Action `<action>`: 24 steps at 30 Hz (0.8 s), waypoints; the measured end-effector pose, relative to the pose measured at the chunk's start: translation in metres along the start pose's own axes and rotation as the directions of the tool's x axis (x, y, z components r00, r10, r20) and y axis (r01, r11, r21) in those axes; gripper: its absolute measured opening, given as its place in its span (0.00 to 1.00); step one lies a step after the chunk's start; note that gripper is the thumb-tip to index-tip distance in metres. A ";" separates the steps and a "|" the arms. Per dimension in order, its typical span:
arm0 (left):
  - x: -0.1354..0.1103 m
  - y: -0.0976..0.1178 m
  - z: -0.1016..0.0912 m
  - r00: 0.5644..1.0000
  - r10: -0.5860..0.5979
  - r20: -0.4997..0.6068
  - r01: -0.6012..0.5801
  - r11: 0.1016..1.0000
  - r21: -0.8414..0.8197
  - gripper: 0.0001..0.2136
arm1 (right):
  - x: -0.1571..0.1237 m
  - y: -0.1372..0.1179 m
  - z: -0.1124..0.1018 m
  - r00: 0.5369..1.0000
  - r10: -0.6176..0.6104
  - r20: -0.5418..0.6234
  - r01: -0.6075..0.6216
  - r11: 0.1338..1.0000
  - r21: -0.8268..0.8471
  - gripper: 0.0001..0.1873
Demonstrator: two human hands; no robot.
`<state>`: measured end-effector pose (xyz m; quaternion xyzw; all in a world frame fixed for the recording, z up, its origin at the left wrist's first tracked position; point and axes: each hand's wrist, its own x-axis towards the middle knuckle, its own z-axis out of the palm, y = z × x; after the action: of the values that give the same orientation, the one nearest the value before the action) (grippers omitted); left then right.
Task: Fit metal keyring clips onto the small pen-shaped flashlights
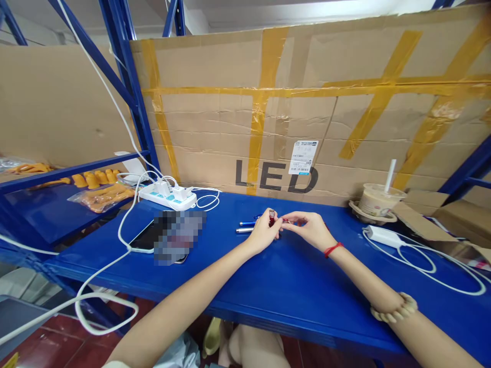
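Note:
Near the middle of the blue tabletop, my left hand is closed around a small red tube with a silvery end, which stands upright between the fingers. My right hand is just beside it, thumb and fingertips pinched on a small red piece; whether it joins the tube I cannot tell. Behind my left hand lie a slim blue metal tube and a slim silver one, their right ends hidden by the hand.
On the left are a white power strip with cords and a dark phone. A drink cup in a carton holder, a white adapter with looped cable and an open box stand right. A large cardboard sheet rises behind.

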<state>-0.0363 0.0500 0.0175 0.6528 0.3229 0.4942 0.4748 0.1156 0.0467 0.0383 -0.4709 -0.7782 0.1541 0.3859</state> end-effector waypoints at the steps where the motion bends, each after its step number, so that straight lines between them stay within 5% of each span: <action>1: 0.002 0.000 0.001 1.000 -0.001 -0.007 0.001 1.000 -0.030 0.08 | -0.001 0.001 -0.001 1.000 0.004 0.001 -0.004 1.000 0.024 0.16; 9: 0.019 -0.007 -0.001 1.000 -0.029 0.005 0.029 0.997 -0.073 0.07 | -0.002 0.013 -0.002 0.989 0.121 0.087 -0.143 0.936 0.321 0.22; 19: 0.014 0.002 -0.003 0.998 0.036 -0.052 -0.034 0.999 0.026 0.07 | -0.004 0.005 -0.007 1.000 -0.023 0.009 0.020 0.970 0.241 0.18; 24: 0.007 0.004 -0.004 0.993 0.121 -0.003 -0.118 0.970 0.210 0.07 | -0.005 0.007 -0.007 0.998 -0.055 0.009 0.052 0.983 0.179 0.18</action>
<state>-0.0380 0.0557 0.0239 0.7134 0.3371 0.4904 0.3700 0.1264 0.0454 0.0359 -0.4122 -0.7764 0.2161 0.4250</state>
